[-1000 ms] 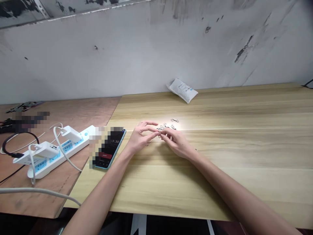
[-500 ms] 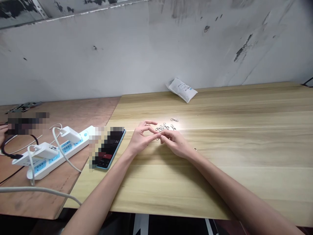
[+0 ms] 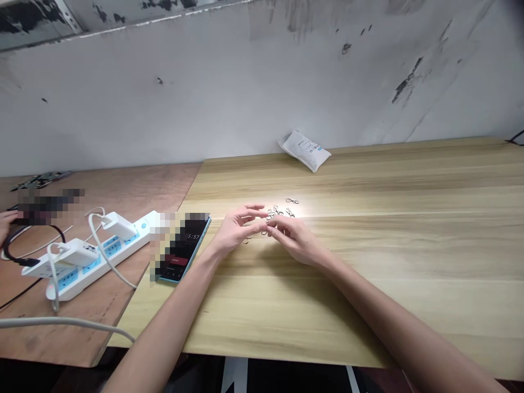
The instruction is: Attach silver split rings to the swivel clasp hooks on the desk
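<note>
My left hand (image 3: pixel 236 228) and my right hand (image 3: pixel 295 238) meet at the fingertips over the middle of the light wooden table. Each is closed in a pinch, the left one with its outer fingers stretched forward. Whatever lies between the fingertips is too small and hidden to make out. Just beyond them is a loose cluster of small metal swivel clasps (image 3: pixel 277 210), partly covered by my fingers. One clasp (image 3: pixel 292 201) lies apart, a little farther back. Below my left hand a small metal ring (image 3: pixel 245 240) shows on the table.
A phone (image 3: pixel 182 248) with a lit screen lies left of my left arm. Farther left, a white power strip (image 3: pixel 102 256) with chargers and cables sits on a reddish board. Against the wall rests a white plastic package (image 3: pixel 306 151). Another person's hand (image 3: pixel 5 222) shows at the left edge.
My left hand has shifted slightly left and its curled fingers have come closer together. Small rings below it are now more visible. My right hand has stayed nearly still.
</note>
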`<state>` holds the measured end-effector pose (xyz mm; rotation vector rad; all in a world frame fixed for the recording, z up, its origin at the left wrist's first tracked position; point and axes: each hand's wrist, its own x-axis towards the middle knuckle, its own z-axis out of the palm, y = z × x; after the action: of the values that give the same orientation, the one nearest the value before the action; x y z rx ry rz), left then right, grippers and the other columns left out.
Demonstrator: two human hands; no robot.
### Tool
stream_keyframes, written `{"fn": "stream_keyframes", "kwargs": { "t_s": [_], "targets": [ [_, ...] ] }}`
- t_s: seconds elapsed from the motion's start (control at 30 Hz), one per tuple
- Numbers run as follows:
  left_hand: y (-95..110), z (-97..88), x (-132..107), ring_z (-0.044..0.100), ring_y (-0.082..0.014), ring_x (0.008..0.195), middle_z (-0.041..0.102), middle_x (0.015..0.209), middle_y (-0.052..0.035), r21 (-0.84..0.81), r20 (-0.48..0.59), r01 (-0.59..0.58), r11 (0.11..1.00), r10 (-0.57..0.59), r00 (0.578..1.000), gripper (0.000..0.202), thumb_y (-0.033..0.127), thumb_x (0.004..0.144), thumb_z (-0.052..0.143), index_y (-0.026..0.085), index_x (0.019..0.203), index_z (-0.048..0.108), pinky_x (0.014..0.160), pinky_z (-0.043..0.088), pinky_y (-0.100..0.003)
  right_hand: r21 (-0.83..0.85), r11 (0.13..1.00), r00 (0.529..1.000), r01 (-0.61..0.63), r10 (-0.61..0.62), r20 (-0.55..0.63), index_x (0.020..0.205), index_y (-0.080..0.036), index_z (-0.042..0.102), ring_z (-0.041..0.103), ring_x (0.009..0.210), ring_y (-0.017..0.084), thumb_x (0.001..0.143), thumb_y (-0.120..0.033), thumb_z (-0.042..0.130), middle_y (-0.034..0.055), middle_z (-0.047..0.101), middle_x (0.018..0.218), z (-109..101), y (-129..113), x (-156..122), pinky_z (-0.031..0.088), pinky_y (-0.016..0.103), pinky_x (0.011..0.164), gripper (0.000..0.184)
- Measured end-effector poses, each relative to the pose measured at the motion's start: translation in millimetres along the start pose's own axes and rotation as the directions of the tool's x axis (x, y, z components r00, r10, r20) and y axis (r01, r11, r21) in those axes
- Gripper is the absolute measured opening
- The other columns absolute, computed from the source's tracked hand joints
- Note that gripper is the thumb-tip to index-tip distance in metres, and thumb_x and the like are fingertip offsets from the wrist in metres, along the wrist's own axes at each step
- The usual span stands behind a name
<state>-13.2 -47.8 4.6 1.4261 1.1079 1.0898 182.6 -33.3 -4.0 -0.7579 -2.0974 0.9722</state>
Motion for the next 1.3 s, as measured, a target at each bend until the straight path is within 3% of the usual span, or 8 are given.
{"fn": "stream_keyframes", "kwargs": {
  "t_s": [0.13,0.37,0.77,0.97,1.07,1.13,1.2,1.3],
  "targets": [
    [2,1.9,-2,0.059,-0.0285,0.114,0.052,0.136,-0.0098,-0.054,0.082,0.056,0.997,-0.051,0.995,0.024,0.034,0.071,0.079,0.023,0.092,0.076,0.089,0.054,-0.041,-0.016,0.999,0.999,0.031,-0.03,0.034,0.082,-0.018,0.059,0.043,0.063,0.012,0.096,-0.027,0.046,-0.0002,0.055,0.072,0,1,-1,0.032,0.025,0.059,0.021],
    [1,-1.1,1,0.055,-0.0297,0.12,0.059,0.126,-0.0115,0.019,-0.055,0.008,1.0,-0.007,0.998,0.02,0.037,0.071,0.08,0.019,0.079,0.076,0.095,0.049,-0.04,0.052,0.999,0.999,-0.015,0.017,-0.037,0.084,-0.018,0.06,0.041,0.062,0.011,0.098,-0.031,0.044,0.0002,0.056,0.074,-2,-2,0,0.032,0.025,0.059,0.024],
    [-2,-0.1,1,0.051,-0.0282,0.124,0.061,0.122,-0.0105,0.164,-0.004,-0.105,0.981,0.107,0.994,0.017,0.037,0.078,0.073,0.021,0.085,0.077,0.097,0.048,-0.04,-0.044,0.998,0.998,-0.048,0.047,-0.032,0.08,-0.018,0.061,0.039,0.059,0.011,0.096,-0.036,0.047,-0.0007,0.053,0.068,-2,-1,1,0.03,0.025,0.056,0.027],
    [8,0.2,-2,0.053,-0.0256,0.121,0.061,0.122,-0.0076,0.444,0.004,-0.241,0.863,0.267,0.964,0.013,0.034,0.083,0.068,0.022,0.081,0.072,0.107,0.037,-0.045,0.156,0.973,0.986,-0.169,0.164,0.044,0.079,-0.017,0.061,0.038,0.056,0.01,0.093,-0.041,0.048,-0.0025,0.048,0.062,-13,0,1,0.03,0.024,0.053,0.03],
    [12,4.0,-4,0.052,-0.0251,0.119,0.062,0.121,-0.0069,0.58,0.062,-0.329,0.746,0.362,0.93,0.011,0.032,0.086,0.065,0.023,0.083,0.071,0.104,0.038,-0.043,0.328,0.896,0.945,-0.299,0.23,0.232,0.082,-0.018,0.059,0.037,0.049,0.009,0.092,-0.047,0.05,-0.006,0.04,0.056,-28,1,1,0.031,0.024,0.049,0.033],
    [12,3.6,-4,0.052,-0.0246,0.117,0.063,0.119,-0.0068,0.63,0.099,-0.371,0.682,0.404,0.909,0.011,0.031,0.087,0.064,0.023,0.084,0.071,0.102,0.039,-0.042,0.308,0.885,0.909,-0.349,0.24,0.341,0.079,-0.017,0.059,0.037,0.047,0.009,0.09,-0.049,0.052,-0.0061,0.04,0.055,-37,4,0,0.032,0.024,0.048,0.034],
    [11,-2.8,-3,0.054,-0.0238,0.113,0.063,0.115,-0.007,0.652,0.102,-0.353,0.671,0.384,0.918,0.012,0.031,0.088,0.062,0.023,0.086,0.071,0.101,0.04,-0.041,0.192,0.922,0.909,-0.336,0.265,0.321,0.076,-0.016,0.061,0.035,0.047,0.008,0.089,-0.049,0.054,-0.0055,0.041,0.055,-42,7,-1,0.029,0.024,0.047,0.036],
    [10,-21.9,-3,0.059,-0.0224,0.102,0.064,0.101,-0.0069,0.693,0.081,-0.223,0.685,0.234,0.969,0.016,0.034,0.087,0.061,0.022,0.087,0.072,0.092,0.046,-0.038,0.057,0.963,0.955,-0.265,0.254,0.153,0.086,-0.015,0.069,0.04,0.053,0.01,0.09,-0.045,0.053,-0.0017,0.052,0.062,-45,10,0,0.03,0.024,0.05,0.035]
  ]
}}
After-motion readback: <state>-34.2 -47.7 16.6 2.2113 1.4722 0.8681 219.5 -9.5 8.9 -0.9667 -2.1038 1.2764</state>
